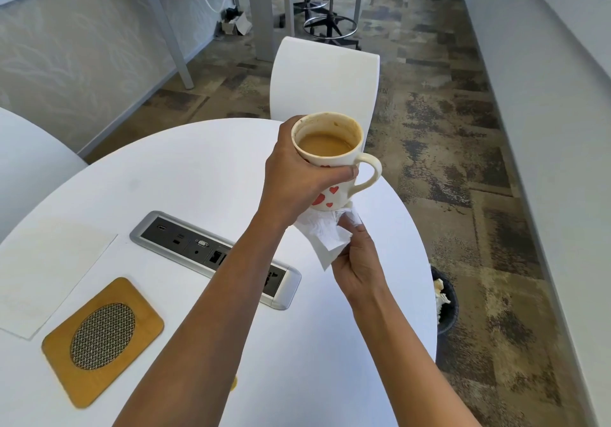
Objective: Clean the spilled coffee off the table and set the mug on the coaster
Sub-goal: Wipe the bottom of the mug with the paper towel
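Above the far right part of the white tabletop (185, 175), the left hand (297, 175) grips a cream mug (330, 162) round its body, thumb across the near wall and the other fingers curled behind it; the mug is lifted clear of the surface, upright, its handle (372, 175) pointing right and free of any finger; red hearts show on its lower wall, and pale brown coffee (325, 144) fills it partway, with brown smears on the inner wall up to the rim. Just below, the right hand (358, 267) pinches a crumpled white tissue (325, 234) in its fingertips and holds it up against the mug's underside; a loose corner of the tissue hangs down toward the wrist. Nearer along the tabletop, under the left forearm, a grey socket panel (215, 254) is set into the surface; well apart to the near left lies the coaster (102, 340), a tan rounded square with an oval of woven mesh at its middle, nothing on it; a flat white sheet (49, 274) lies just beside it on its far side. Beyond the tabletop stands a white chair (324, 85); on the floor at the right edge sits a dark bin (448, 307) with crumpled paper inside.
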The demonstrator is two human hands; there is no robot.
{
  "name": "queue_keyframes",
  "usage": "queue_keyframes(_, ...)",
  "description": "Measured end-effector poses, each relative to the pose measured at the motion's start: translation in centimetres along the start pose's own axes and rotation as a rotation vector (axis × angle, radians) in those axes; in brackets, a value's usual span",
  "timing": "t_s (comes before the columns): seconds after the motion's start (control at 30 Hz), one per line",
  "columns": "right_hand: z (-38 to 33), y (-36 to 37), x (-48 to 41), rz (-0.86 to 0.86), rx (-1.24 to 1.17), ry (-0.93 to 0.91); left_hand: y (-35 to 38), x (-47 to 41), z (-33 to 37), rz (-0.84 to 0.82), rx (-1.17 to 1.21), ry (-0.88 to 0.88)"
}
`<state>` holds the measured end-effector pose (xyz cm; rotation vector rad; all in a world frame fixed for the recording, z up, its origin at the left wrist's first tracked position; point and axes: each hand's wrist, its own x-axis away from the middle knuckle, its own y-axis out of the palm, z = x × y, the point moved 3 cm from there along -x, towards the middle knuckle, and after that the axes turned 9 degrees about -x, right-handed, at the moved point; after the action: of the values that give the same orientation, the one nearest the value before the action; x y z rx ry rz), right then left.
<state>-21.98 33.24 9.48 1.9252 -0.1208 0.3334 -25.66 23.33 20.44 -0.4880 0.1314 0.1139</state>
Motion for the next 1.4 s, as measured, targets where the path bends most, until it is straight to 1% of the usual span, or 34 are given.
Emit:
queue_keyframes(0.1, -0.4, 0.3, -0.5, 0.027, -0.121, 0.007, 0.1, 0.1, 0.1, 0.004, 0.016, -0.005)
queue_keyframes(0.2, -0.4, 0.6, -1.3, 0.086, -0.123, 0.023, 0.5, 0.3, 0.3, 0.008, 0.023, -0.002)
queue_keyframes(0.33, 0.4, 1.3, -1.8, 0.039, -0.213, 0.043, 0.7, 0.4, 0.2, 0.008, 0.011, 0.004)
queue_keyframes(0.47, 1.3, 1.6, -2.3, 0.061, -0.196, 0.078, 0.8, 0.5, 0.2, 0.010, -0.006, 0.021)
queue_keyframes(0.57, 1.9, 1.5, -2.4, 0.121, -0.098, 0.110, 0.8, 0.5, 0.1, 0.021, -0.006, 0.028)
queue_keyframes(0.77, 1.3, 1.1, -1.7, -0.019, 0.140, 0.117, 0.8, 0.4, -0.9, 0.039, 0.009, 0.009)
queue_keyframes(0.87, 1.2, 0.9, -1.1, -0.073, 0.215, 0.142, 0.8, 0.1, -1.2, 0.048, 0.011, 0.005)
queue_keyframes(1.0, 0.7, 0.2, -0.6, -0.081, 0.305, 0.153, 0.7, -0.2, -1.4, 0.055, 0.023, -0.001)
queue_keyframes(1.13, -0.2, -0.1, -0.2, -0.093, 0.328, 0.189, 0.4, -0.5, -1.5, 0.059, 0.034, 0.001)
queue_keyframes(1.2, -0.5, -0.2, 0.1, -0.045, 0.229, 0.213, 0.1, -0.7, -1.5, 0.078, 0.046, -0.002)
queue_keyframes(1.3, -1.5, -0.7, 0.2, 0.038, -0.143, 0.192, -0.4, -1.0, -1.6, 0.134, 0.081, -0.007)
queue_keyframes(1.33, -2.1, -1.0, 0.0, 0.060, -0.223, 0.135, -0.7, -1.1, -1.8, 0.150, 0.079, -0.008)
queue_keyframes(1.4, -3.5, -1.4, -0.4, 0.116, -0.223, -0.037, -1.1, -1.2, -2.2, 0.169, 0.070, -0.020)
